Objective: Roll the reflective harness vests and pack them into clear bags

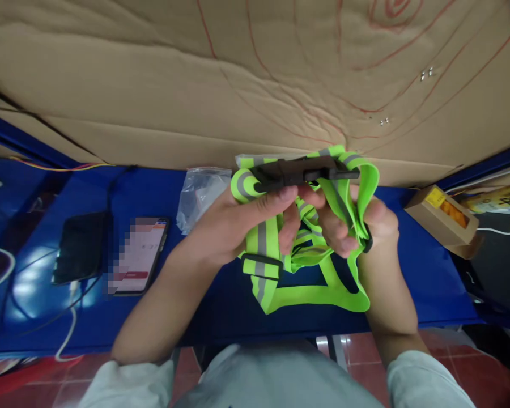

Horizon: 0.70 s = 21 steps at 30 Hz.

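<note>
Held up over the blue table is a neon green strap harness [318, 297] with grey reflective stripes. A black plastic buckle [295, 171] spans its top, with its two parts joined or pressed close together. My left hand [242, 224] is closed on the harness, its thumb against the buckle's left part. Strap folds run through the closed fingers of my right hand [344, 226], just below the buckle's right end. Beneath my left hand hangs a black strap slider [261, 266]. Some of my fingers are hidden behind the straps.
Left on the blue table [161, 317] lie a dark phone [80, 246] with a white cable and a lit phone [140, 255]. A clear plastic bag [199, 195] rests behind my left hand. Cardboard [153, 85] rises behind. At right sits a small brown box [444, 218].
</note>
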### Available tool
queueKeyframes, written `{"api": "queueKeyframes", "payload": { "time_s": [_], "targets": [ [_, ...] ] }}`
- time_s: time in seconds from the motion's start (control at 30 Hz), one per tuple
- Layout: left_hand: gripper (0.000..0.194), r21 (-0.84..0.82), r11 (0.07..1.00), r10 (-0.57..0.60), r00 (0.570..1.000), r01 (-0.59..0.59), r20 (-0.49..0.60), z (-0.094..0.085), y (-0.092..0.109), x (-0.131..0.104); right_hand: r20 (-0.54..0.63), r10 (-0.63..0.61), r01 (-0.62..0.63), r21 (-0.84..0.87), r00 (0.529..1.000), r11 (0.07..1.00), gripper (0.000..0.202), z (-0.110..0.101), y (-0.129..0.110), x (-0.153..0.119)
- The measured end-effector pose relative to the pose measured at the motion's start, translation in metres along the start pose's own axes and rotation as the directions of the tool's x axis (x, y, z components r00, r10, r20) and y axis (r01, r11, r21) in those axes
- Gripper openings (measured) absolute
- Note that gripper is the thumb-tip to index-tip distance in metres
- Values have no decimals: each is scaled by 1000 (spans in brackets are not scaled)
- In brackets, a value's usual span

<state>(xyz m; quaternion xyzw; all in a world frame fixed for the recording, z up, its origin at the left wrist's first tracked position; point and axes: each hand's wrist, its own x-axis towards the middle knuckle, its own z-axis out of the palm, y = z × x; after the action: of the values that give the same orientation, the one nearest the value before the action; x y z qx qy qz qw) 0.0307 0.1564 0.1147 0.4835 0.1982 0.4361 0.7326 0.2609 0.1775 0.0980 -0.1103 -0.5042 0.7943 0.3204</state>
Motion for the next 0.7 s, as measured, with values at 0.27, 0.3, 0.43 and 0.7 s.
{"api": "queueKeyframes", "payload": {
  "time_s": [0.27, 0.3, 0.43, 0.7],
  "targets": [
    [22, 191, 982, 19, 999, -13, -27, 4, -14, 1, -332, -65, -24, -257, 941, 966, 15, 16, 18, 13],
    [20, 263, 965, 6, 1000, -4, -6, 3, -16, 1, -361, -102, -18, -313, 927, 950, 15, 15, 20, 14],
    [22, 399, 917, 69, 991, -16, -119, 3, -19, 3, -389, -206, -108, -647, 898, 755, 28, 15, 21, 18],
    [26, 139, 990, 69, 957, -31, -283, 2, -21, 8, -280, -216, -183, -906, 935, 383, 34, 13, -22, -12]
  ]
}}
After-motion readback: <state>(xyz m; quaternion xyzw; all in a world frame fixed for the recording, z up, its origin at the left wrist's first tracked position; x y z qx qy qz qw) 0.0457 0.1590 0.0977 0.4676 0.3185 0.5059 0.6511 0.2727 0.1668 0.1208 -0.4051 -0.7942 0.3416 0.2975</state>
